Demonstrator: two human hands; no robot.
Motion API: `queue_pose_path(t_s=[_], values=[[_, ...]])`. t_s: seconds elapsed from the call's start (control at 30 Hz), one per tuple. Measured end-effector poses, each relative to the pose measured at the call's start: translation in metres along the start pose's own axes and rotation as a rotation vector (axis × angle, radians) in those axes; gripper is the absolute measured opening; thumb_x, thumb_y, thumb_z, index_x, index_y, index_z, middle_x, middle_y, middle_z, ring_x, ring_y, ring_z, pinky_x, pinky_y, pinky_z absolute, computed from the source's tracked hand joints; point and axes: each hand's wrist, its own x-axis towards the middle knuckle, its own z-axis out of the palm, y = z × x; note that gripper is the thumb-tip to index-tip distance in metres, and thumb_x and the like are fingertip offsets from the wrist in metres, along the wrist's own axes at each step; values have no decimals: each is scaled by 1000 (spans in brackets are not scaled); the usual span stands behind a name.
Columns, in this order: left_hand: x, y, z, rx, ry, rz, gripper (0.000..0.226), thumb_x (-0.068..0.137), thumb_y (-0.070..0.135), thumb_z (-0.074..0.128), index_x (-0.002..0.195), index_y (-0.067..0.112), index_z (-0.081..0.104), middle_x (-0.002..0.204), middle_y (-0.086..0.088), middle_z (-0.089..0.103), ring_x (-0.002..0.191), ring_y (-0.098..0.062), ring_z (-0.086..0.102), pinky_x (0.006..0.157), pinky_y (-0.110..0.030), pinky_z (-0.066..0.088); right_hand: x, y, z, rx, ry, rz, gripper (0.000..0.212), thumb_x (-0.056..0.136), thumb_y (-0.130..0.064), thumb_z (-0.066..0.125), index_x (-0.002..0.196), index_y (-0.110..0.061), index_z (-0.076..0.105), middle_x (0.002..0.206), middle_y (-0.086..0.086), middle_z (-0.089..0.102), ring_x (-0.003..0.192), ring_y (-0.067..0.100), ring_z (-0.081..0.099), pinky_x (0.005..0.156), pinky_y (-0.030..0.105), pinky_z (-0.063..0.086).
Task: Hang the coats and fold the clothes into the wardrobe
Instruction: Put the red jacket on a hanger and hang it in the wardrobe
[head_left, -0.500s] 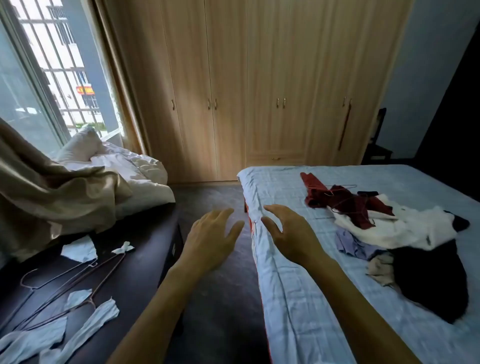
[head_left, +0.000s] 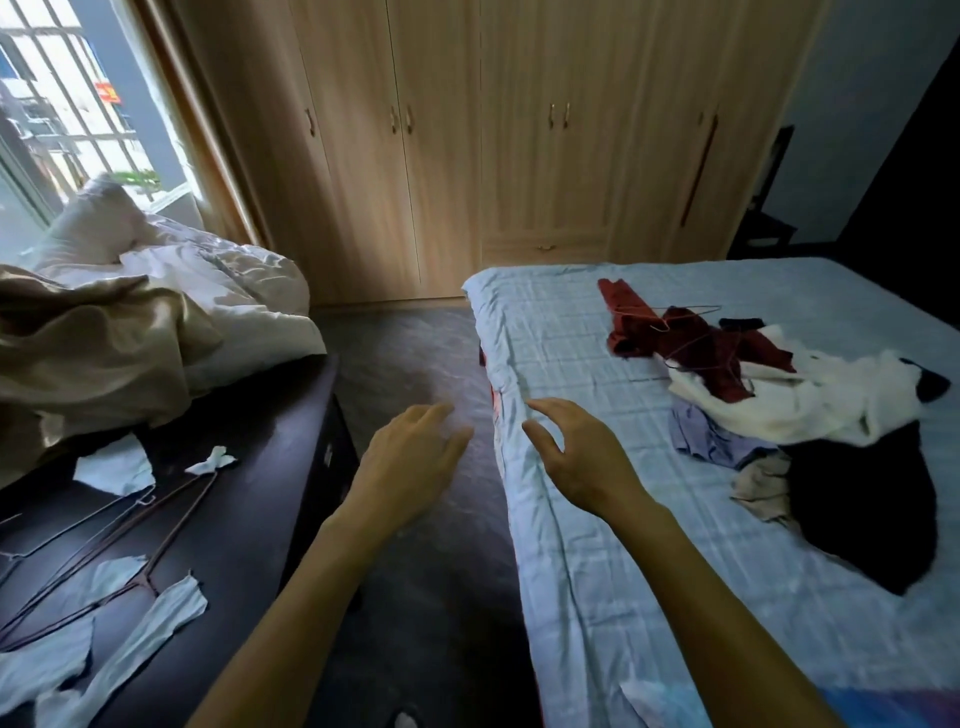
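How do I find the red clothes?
Find the pale blue checked bed in front of the light wooden wardrobe. In its clothes heap, the dark red garment lies nearest the wardrobe. It alone is red, with a thin wire hanger on top.

No lettering is legible; the red sign (head_left: 107, 94) outside is blurred.

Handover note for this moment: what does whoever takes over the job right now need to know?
Left hand: open, empty, over the floor beside the bed.
Right hand: open, empty, over the bed's near edge.
Clothes: one unsorted heap on the bed, with a wire hanger on top. Spare hangers lie on the dark cabinet at left.
Wardrobe: all doors shut.
Done: nothing that shows.
Left: open the wardrobe, hang the coats, fold and shelve the rest.
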Motion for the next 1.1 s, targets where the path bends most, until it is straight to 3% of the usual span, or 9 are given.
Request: queue_pose_path(t_s=[0.67, 0.9, 1.1], values=[[261, -121, -51, -137, -3, 86, 51, 94, 52, 37, 138, 28, 41, 145, 3, 43, 128, -17, 44, 106, -35, 35, 254, -52, 70, -97, 68, 27, 40, 98, -39, 44, 132, -20, 53, 136, -4, 53, 125, 10, 46, 101, 16, 29], [357, -126, -38, -121, -31, 120, 53, 93, 56, 35, 139, 30, 40, 146, 4, 42, 129, -19, 44, 108, -39, 37, 337, -19, 80, -78, 92, 44, 43, 97, -44, 40, 133, -24, 51, 139, -6, 50, 128, 9, 44, 108, 26, 34], [451, -87, -5, -35, -99, 197, 51, 94, 56, 34, 139, 33, 39, 147, 6, 40, 130, -17, 43, 107, -35, 34, 411, 49, 64, 3, 196, 88, 41, 98, -41, 42, 132, -22, 52, 137, -6, 51, 125, 8, 46, 101, 16, 30]])
